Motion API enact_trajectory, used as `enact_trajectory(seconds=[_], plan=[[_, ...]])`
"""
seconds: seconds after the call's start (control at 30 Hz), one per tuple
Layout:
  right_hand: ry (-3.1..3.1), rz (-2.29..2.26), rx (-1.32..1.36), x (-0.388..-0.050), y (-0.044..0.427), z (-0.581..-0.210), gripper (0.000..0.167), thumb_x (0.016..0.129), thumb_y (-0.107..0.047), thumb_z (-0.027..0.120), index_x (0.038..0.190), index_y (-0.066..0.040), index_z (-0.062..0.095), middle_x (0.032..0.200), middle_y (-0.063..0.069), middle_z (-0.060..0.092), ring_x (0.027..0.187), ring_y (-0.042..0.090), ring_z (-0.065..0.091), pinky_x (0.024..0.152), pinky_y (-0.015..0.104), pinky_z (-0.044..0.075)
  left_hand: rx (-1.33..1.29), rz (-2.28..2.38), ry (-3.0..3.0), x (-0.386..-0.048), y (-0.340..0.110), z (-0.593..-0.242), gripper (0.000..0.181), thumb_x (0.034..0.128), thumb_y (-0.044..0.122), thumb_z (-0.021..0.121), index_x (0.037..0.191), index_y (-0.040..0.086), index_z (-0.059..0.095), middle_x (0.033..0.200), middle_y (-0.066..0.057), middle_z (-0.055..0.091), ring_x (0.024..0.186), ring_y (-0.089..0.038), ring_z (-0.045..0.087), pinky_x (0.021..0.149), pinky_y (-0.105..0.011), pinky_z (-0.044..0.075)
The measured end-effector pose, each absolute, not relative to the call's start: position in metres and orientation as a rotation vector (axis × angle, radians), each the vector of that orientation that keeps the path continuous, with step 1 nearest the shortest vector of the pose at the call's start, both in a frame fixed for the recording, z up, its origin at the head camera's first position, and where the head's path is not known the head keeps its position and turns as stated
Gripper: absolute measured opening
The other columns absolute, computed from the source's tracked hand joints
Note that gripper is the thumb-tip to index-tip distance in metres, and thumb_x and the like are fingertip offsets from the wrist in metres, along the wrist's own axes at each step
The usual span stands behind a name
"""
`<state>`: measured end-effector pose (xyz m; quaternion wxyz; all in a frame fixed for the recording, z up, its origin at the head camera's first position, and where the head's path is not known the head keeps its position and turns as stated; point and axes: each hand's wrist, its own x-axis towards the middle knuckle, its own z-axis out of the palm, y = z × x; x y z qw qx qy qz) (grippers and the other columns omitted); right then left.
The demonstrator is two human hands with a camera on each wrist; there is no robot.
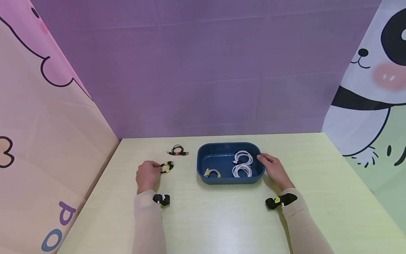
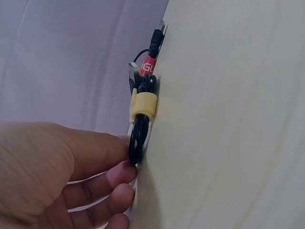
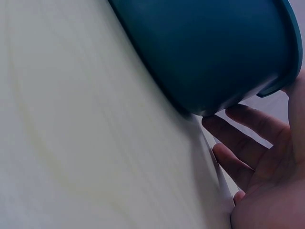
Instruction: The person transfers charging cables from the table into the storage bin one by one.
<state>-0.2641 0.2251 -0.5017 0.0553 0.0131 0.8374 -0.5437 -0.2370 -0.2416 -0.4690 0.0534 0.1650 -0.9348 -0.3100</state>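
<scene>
My left hand (image 1: 148,175) pinches the left end of a small coiled black cable (image 2: 138,133) between thumb and fingers. A yellow strap (image 2: 145,105) wraps this coil, which is at the table surface. Just behind it lies another coiled black cable (image 1: 178,153) with a red label. My right hand (image 1: 274,169) holds the right end of a blue bin (image 1: 206,150), thumb over the rim and fingers against the outer wall (image 3: 209,62). Inside the bin are two white coiled cables (image 1: 242,171), one behind the other, and a short white cable with yellow ends (image 1: 213,171) at the front left.
The pale wooden table (image 1: 219,218) ends at a purple backdrop (image 1: 206,77). Printed cartoon panels stand along the left (image 1: 57,134) and right (image 1: 374,116) sides. Each wrist wears a small black camera (image 1: 161,199).
</scene>
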Motion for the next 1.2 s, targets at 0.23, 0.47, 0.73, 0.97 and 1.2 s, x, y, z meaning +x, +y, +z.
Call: enact_trajectory(seconds=[0.23,0.47,0.73,0.97,1.2], plan=[[2.539,-1.657,0.040,-0.2630,0.2248,-0.5010,0.073,0.104,-0.055,0.050,0.154,-0.002,0.043,0.161,0.021,0.039,0.154,0.040,0.029,0.125,0.057,0.022,0.522,-0.935,-2.804,-0.2373,-0.2395,-0.4726,0.022,0.0939,0.019,0.069,0.107,0.002,0.076,0.106,-0.019,0.077,0.097,-0.043,0.070,0.072,-0.048,0.053],[2.537,-1.658,0.042,-0.2630,0.2250,-0.5013,0.073,0.104,-0.055,0.050,0.154,-0.003,0.044,0.161,0.021,0.040,0.154,0.040,0.029,0.125,0.057,0.022,0.536,-0.901,-2.798,-0.2384,-0.2391,-0.4758,0.021,0.0940,0.019,0.068,0.104,0.003,0.076,0.104,-0.019,0.077,0.093,-0.042,0.071,0.071,-0.048,0.053],[2.543,-1.652,0.050,-0.2623,0.2243,-0.4995,0.072,0.104,-0.054,0.049,0.154,-0.002,0.043,0.161,0.021,0.039,0.154,0.040,0.029,0.125,0.056,0.023,0.545,-0.886,-2.820,-0.2391,-0.2381,-0.4762,0.020,0.0967,0.016,0.064,0.101,0.001,0.076,0.102,-0.019,0.076,0.089,-0.040,0.071,0.071,-0.049,0.054],[2.531,-1.657,0.057,-0.2622,0.2236,-0.4988,0.073,0.104,-0.055,0.049,0.154,-0.002,0.042,0.162,0.021,0.039,0.154,0.040,0.029,0.125,0.056,0.022,0.532,-0.903,-2.825,-0.2396,-0.2391,-0.4763,0.022,0.0977,0.015,0.060,0.102,0.000,0.075,0.105,-0.020,0.075,0.088,-0.038,0.070,0.070,-0.047,0.053],[2.532,-1.659,0.054,-0.2631,0.2237,-0.5005,0.073,0.104,-0.055,0.049,0.154,-0.002,0.043,0.162,0.021,0.039,0.154,0.039,0.029,0.125,0.056,0.023,0.553,-0.971,-2.774,-0.2393,-0.2420,-0.4751,0.022,0.0977,0.016,0.059,0.105,0.001,0.074,0.108,-0.021,0.075,0.092,-0.037,0.069,0.072,-0.046,0.051]])
